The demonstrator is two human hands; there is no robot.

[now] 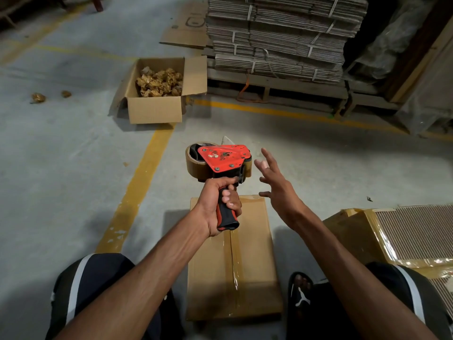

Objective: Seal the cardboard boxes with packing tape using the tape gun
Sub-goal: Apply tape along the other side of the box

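Our left hand (pixel 221 207) grips the red metal tape gun (pixel 220 165) above the taped brown cardboard box (pixel 255 241), right hand (pixel 274 185) spread free; we should find the tape's loose end first.

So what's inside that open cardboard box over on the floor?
The open box holds a heap of crumpled golden-brown scraps, possibly used tape. Its front wall hides the lower part, so how deep the heap goes cannot be seen.

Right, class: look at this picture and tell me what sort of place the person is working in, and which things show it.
Probably a warehouse or packing area: strapped bundles of flattened grey cardboard stacked on a pallet, yellow painted lines on the concrete floor, and a red tape gun gripped in the left hand above a taped brown cardboard box.
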